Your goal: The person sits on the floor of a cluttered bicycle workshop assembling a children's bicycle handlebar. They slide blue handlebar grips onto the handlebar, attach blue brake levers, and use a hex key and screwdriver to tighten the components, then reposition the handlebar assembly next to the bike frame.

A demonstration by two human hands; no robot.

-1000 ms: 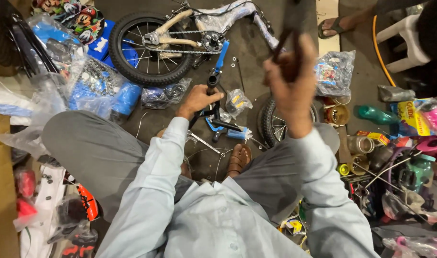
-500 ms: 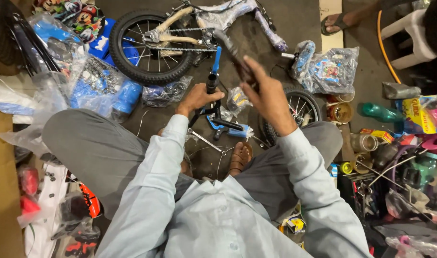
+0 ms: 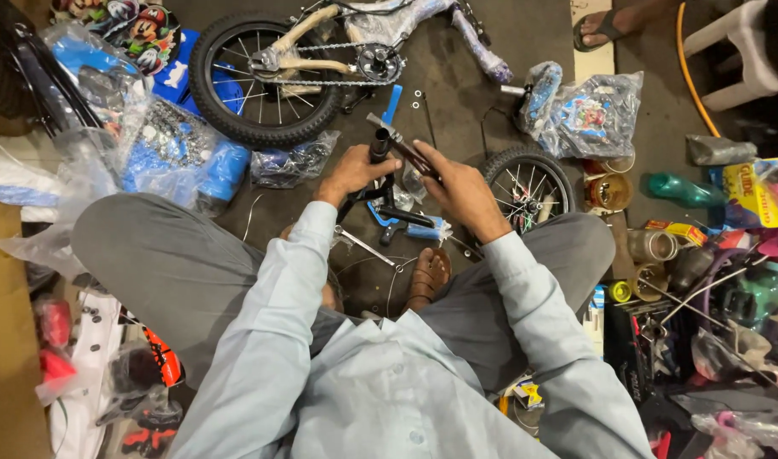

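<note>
Nearest the camera, pale blue sleeves run out over grey trousers, with a sandalled foot [image 3: 429, 276] tucked between the knees. Just beyond it a spanner [image 3: 363, 246] lies on the dark floor. The left hand [image 3: 352, 172] is closed around the black tube [image 3: 380, 146] of a blue bike fork [image 3: 389, 208], which stands upright between the legs. The right hand [image 3: 462, 189] is closed on a dark hammer [image 3: 403, 146], its head just beside the top of the tube; whether they touch is hard to tell. Right of that hand sits a small wheel [image 3: 529, 183]. Farther off lies a small bike frame [image 3: 321, 42] with its rear wheel [image 3: 261, 76] and chain, and a plastic bag of parts [image 3: 589, 115] to the right.
</note>
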